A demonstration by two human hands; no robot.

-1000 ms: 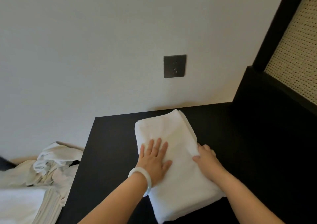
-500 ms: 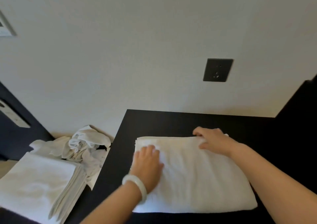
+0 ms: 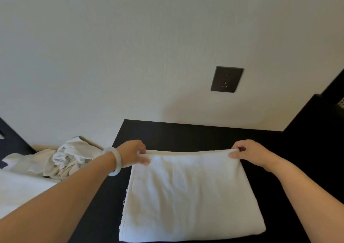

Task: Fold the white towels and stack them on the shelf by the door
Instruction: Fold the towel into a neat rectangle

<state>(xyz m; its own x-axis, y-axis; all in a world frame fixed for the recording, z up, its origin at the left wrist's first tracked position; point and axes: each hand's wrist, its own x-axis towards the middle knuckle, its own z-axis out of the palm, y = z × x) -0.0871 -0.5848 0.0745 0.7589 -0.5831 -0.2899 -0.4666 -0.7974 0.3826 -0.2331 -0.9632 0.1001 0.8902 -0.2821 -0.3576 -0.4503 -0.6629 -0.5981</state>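
1. The white towel (image 3: 186, 192) lies part-folded on the dark tabletop (image 3: 186, 133). It is square to the front edge, and its left side is close to the tabletop's left edge.
2. The left hand (image 3: 133, 154), with a white bangle (image 3: 115, 161) at the wrist, is clamped on the towel's far-left corner, thumb and fingers pinched together on the cloth.
3. The right hand (image 3: 249, 153) is clamped the same way on the far-right corner.
4. Change: half a second earlier the left palm lay flat on the towel and the right hand rested at its far edge. Both hands now pinch that edge, which appears slightly lifted. A second earlier the towel lay skewed; it now sits straight.
5. Assessment: smoothing appears finished and a further fold is being set up, probably the far edge drawn toward the near edge. Stacking is not yet done, and no shelf or door can be identified in view.
6. Off the tabletop's left edge lie crumpled white linen (image 3: 70, 155) and a folded stack (image 3: 18, 190), so more towels probably remain.
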